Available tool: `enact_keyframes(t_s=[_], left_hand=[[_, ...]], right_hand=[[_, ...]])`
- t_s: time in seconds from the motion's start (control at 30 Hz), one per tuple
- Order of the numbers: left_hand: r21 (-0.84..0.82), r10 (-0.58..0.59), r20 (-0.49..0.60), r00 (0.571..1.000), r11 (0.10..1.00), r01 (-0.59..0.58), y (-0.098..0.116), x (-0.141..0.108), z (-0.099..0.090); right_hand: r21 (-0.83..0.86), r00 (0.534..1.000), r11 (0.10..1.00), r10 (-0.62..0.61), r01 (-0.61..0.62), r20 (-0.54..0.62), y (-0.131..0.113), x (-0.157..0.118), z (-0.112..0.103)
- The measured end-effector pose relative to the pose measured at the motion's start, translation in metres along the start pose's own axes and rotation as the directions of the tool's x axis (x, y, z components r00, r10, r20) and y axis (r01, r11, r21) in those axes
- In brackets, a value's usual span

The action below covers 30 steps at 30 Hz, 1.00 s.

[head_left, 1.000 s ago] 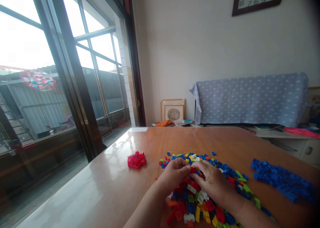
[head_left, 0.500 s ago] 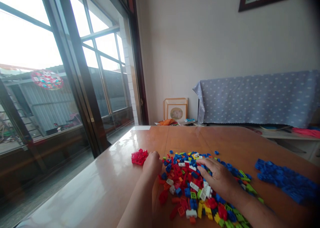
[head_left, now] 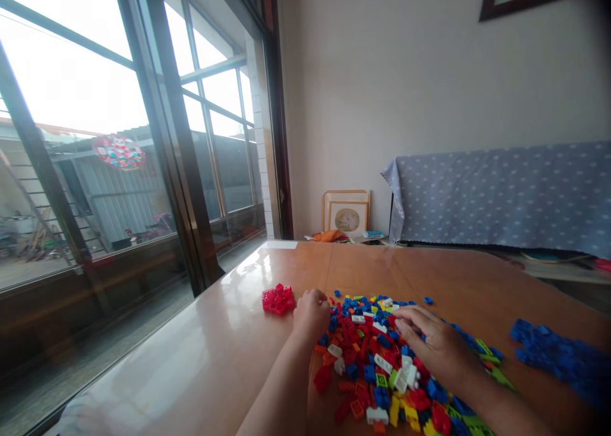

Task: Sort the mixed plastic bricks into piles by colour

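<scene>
Mixed toy bricks in red, blue, white, yellow, green and orange form a large pile [head_left: 367, 353] on the wooden table [head_left: 191, 366]. My left hand [head_left: 312, 312] is at the pile's left edge, between it and a small heap of red bricks [head_left: 278, 299]. Its fingers are curled, and whatever they may hold is hidden. Over the right part of the pile rests my right hand [head_left: 427, 334], palm down with its fingers apart, touching bricks and gripping none that I can see.
A heap of blue bricks [head_left: 556, 356] lies at the table's right side. Stray blue bricks sit behind the pile. Beyond the table are framed pictures [head_left: 347, 218], a dotted blue cloth [head_left: 496, 197] and, at the left, tall glass windows [head_left: 219, 137].
The view has turned slightly to the left, so everything appears further right. My left hand has moved a little toward the pile, away from the red heap. My right hand stays over the bricks.
</scene>
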State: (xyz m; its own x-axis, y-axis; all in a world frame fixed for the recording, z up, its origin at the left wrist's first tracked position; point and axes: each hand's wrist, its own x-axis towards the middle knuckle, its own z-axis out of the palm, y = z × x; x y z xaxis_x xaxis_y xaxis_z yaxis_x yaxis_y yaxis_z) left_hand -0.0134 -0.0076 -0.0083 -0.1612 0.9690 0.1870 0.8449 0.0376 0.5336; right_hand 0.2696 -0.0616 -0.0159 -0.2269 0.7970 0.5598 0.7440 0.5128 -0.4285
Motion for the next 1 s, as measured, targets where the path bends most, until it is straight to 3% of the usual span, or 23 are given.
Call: enact_keyframes(t_s=[0.17,0.43,0.7,1.0], left_hand=[[0.031,-0.066,0.005,0.998,0.997,0.066,0.002,-0.004,0.004],[0.125,-0.14,-0.089,0.986,0.981,0.15,-0.011,0.001,0.003],[0.095,-0.085,-0.1,0.991,0.991,0.094,-0.01,0.0,0.005],[-0.075,0.08,0.009,0.997,0.994,-0.079,-0.002,0.0,0.018]], right_hand=[[-0.027,0.999,0.999,-0.036,0.036,0.003,0.01,-0.001,0.004],[-0.05,0.999,0.998,-0.045,0.044,-0.012,0.008,-0.002,0.003],[-0.02,1.0,1.0,-0.018,0.018,0.004,0.009,-0.001,-0.001],[-0.043,0.997,0.998,0.046,-0.048,-0.056,0.022,0.002,-0.009]])
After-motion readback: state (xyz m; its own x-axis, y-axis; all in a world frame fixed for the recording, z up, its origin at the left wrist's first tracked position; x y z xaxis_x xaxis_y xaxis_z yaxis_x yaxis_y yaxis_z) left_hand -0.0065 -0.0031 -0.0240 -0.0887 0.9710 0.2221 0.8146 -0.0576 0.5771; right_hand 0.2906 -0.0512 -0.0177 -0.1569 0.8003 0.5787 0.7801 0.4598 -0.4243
